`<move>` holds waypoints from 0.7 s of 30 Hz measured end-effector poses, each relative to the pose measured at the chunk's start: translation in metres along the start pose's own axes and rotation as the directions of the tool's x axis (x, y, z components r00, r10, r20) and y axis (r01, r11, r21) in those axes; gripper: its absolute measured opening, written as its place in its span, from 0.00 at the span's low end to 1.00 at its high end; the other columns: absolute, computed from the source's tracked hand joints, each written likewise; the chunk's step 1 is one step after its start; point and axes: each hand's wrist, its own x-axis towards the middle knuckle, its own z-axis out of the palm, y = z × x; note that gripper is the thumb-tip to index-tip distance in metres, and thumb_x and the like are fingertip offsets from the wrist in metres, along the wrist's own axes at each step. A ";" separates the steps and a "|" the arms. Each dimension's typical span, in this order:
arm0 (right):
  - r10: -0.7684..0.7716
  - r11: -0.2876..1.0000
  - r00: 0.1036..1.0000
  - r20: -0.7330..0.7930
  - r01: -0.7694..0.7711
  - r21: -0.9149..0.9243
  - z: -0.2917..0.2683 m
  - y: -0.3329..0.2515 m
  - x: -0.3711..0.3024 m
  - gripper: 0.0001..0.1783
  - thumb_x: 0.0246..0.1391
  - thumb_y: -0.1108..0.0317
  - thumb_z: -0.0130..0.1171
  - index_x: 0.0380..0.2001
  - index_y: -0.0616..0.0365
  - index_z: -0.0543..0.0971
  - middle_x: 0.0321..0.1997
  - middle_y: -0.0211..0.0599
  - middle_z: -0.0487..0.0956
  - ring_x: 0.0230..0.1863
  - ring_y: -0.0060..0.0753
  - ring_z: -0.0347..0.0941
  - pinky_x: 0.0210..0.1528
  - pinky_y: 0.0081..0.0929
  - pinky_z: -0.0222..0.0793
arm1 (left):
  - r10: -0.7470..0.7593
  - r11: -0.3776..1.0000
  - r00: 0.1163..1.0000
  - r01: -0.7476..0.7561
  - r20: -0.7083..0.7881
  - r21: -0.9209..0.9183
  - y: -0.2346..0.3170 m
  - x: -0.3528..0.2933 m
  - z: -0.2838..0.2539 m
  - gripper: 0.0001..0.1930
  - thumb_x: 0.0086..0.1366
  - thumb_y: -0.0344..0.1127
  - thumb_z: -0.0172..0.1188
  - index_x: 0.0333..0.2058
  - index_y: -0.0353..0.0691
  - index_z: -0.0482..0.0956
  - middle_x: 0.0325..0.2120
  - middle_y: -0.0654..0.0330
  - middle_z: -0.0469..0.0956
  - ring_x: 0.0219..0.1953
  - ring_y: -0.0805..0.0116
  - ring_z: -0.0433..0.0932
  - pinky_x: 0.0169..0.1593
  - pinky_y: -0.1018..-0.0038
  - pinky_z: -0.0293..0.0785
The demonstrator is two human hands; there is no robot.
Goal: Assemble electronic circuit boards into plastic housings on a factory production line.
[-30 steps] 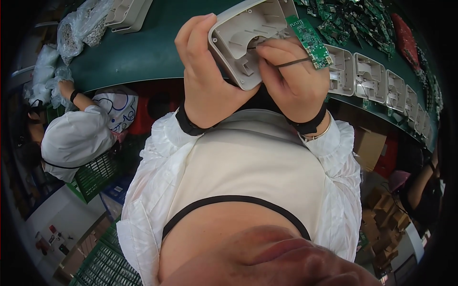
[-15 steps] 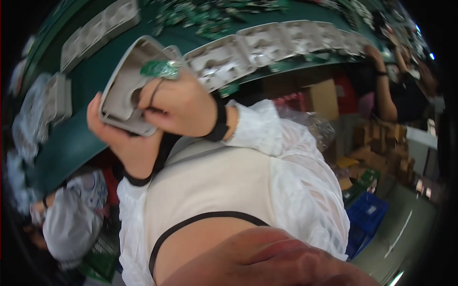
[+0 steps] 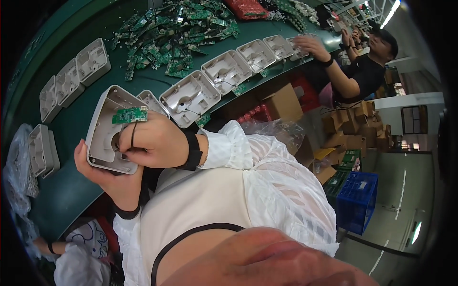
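A light grey plastic housing (image 3: 98, 136), an open box shape, is tilted up in my left hand (image 3: 114, 186), whose fingers wrap its lower left edge. My right hand (image 3: 160, 140) is closed in a pinch inside it, next to the rounded recess. A thin black cable (image 3: 133, 136) runs across the right fingers, up to a small green circuit board (image 3: 129, 115) lying above the knuckles, over the housing's opening. The pinched fingertips and the cable's lower end are partly hidden.
Along the green bench (image 3: 138, 86) runs a row of similar housings (image 3: 191, 97), several with boards hanging over the front edge. Behind lies a heap of circuit boards (image 3: 176, 40). More housings (image 3: 67, 83) stand left. A co-worker (image 3: 365, 78) reaches toward the row's far end.
The whole view has shifted, so the bench and my hands sit lower and further left. The right hand stays pinched inside the housing. The circuit board now shows more squarely.
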 end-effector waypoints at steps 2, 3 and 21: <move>-0.004 1.000 1.000 -0.005 0.004 0.008 0.001 0.000 0.005 0.11 0.45 0.75 0.72 0.33 0.51 0.83 0.37 0.27 0.84 0.39 0.42 0.82 0.45 0.38 0.76 | 0.025 1.000 0.999 -0.025 0.022 0.017 -0.003 0.010 -0.002 0.57 0.46 0.30 0.85 0.71 0.42 0.55 0.68 0.47 0.58 0.69 0.46 0.64 0.71 0.54 0.62; -0.007 1.000 1.000 -0.003 0.007 -0.002 0.002 0.001 0.008 0.11 0.45 0.75 0.72 0.33 0.51 0.83 0.37 0.27 0.84 0.39 0.42 0.82 0.45 0.38 0.76 | 0.037 0.999 0.999 -0.038 0.033 0.027 -0.004 0.015 -0.003 0.57 0.46 0.30 0.84 0.71 0.43 0.56 0.68 0.46 0.58 0.69 0.45 0.64 0.71 0.53 0.62; 0.119 0.951 0.990 -0.074 -0.135 -0.279 -0.017 -0.004 0.032 0.08 0.48 0.72 0.71 0.34 0.54 0.84 0.36 0.31 0.84 0.39 0.46 0.79 0.44 0.42 0.72 | 0.122 0.992 0.975 -0.124 0.185 -0.004 -0.001 0.058 0.003 0.55 0.47 0.27 0.82 0.72 0.44 0.59 0.67 0.45 0.62 0.67 0.42 0.67 0.68 0.54 0.67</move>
